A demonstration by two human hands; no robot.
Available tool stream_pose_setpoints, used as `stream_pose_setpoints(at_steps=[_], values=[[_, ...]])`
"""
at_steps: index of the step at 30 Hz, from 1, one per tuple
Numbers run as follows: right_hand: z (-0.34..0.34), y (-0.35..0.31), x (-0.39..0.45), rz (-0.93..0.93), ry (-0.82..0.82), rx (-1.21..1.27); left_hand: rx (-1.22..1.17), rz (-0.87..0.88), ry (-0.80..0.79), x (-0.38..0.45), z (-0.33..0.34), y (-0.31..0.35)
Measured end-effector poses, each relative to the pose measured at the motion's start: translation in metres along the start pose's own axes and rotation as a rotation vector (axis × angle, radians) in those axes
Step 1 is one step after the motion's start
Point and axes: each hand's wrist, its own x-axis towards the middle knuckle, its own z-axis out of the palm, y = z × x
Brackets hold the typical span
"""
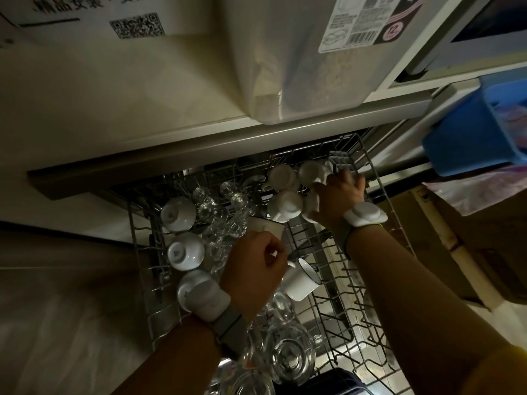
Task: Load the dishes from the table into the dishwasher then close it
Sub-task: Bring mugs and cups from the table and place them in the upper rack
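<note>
rack: upper wire rack [379, 201] pulled out from under the counter edge, seen from above, dim light
left hand: left hand [253, 269] over the rack's middle, fingers curled, pinching the rim of a white cup [266, 225] held just above the glassware
right hand: right hand [340, 195] at the rack's far right, fingers bent around a white cup [312, 208], fingertips partly hidden behind it, so grip looks closed but contact not fully visible
wrists: white band-mounted device on each wrist [365, 215]
white cups: three upside-down along the left side [178, 213], a cluster at the far end [285, 206] beside the right hand
enamel mug: white with dark rim [301, 282], lying tilted just right of the left hand
glassware: clear glasses [225, 212] packed in the centre column, more near the bottom [291, 354]
right side: blue plastic bin [467, 138] on a ledge, cardboard box [484, 243] below it
</note>
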Motion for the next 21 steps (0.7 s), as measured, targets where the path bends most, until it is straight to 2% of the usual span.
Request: stream_pose_setpoints(at_steps=[8, 13, 21], values=[[0.003, 0.002, -0.009, 0.053, 0.021, 0.004, -0.008, 0.019, 0.005, 0.0, -0.001, 0.003], [-0.004, 0.007, -0.012, 0.091, 0.083, -0.082, -0.006, 0.021, 0.017, 0.0, -0.003, 0.002], [-0.022, -0.007, -0.016, 0.261, 0.176, -0.08, -0.008, 0.009, 0.007, -0.001, -0.006, 0.0]])
